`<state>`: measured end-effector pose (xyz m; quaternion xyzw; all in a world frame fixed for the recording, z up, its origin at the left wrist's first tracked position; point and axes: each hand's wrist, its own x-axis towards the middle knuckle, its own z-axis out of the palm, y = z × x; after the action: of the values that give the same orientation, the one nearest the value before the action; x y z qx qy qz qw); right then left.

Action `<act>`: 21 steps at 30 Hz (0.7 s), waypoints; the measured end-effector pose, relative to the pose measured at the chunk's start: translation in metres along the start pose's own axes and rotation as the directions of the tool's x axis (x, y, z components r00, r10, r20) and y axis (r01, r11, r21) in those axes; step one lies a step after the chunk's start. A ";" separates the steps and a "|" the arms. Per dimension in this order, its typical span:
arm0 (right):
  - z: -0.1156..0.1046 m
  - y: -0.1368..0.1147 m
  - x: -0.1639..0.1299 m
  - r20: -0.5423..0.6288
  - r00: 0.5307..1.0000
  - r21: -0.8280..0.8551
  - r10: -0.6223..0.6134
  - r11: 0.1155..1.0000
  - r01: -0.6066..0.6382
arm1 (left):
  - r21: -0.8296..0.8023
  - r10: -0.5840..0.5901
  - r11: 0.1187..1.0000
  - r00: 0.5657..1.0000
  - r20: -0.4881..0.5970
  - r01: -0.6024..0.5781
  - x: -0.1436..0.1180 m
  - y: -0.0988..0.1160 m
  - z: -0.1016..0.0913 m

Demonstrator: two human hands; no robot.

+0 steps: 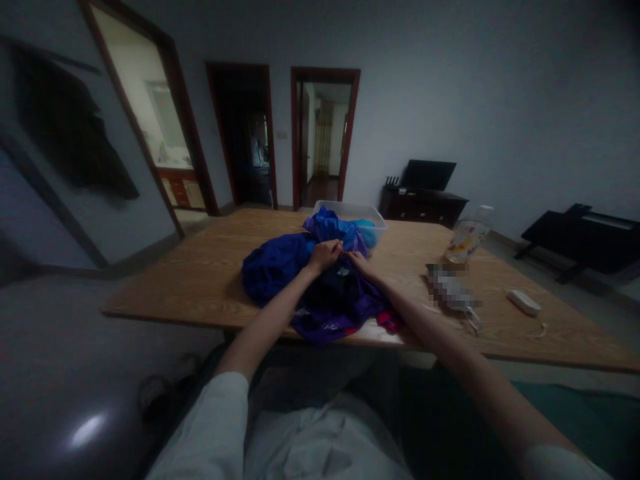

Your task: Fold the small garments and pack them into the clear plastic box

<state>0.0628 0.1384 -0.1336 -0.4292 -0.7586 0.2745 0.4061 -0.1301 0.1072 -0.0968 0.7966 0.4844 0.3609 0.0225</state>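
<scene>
Blue-purple crumpled garment [300,280] lies heaped on the desk [200,273], just before the clear bin [350,212]; left hand [326,254] and right hand [359,261] both pinch its top fold.

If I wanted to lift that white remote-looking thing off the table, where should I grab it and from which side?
Probably across its narrow width, near the middle, coming straight down from above. The white remote lies flat on the wooden table, long and slim, with bare table on both long sides, so fingers have room there. Both the left hand and right hand are busy in the blue clothes.
</scene>
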 end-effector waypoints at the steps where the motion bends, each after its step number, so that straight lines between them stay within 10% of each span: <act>1: 0.001 0.003 0.004 -0.004 1.000 -0.003 0.007 1.000 -0.007 | -0.001 -0.022 1.000 1.000 0.001 0.022 0.001 0.000 0.000; 21: 0.006 0.007 -0.008 0.032 0.984 -0.211 -0.174 0.961 0.177 | 0.155 -0.017 0.988 0.994 0.112 -0.001 0.004 0.002 0.004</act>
<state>0.0626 0.1343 -0.1448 -0.3993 -0.8214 0.1574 0.3756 -0.1254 0.1103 -0.0972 0.8132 0.5120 0.2764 -0.0104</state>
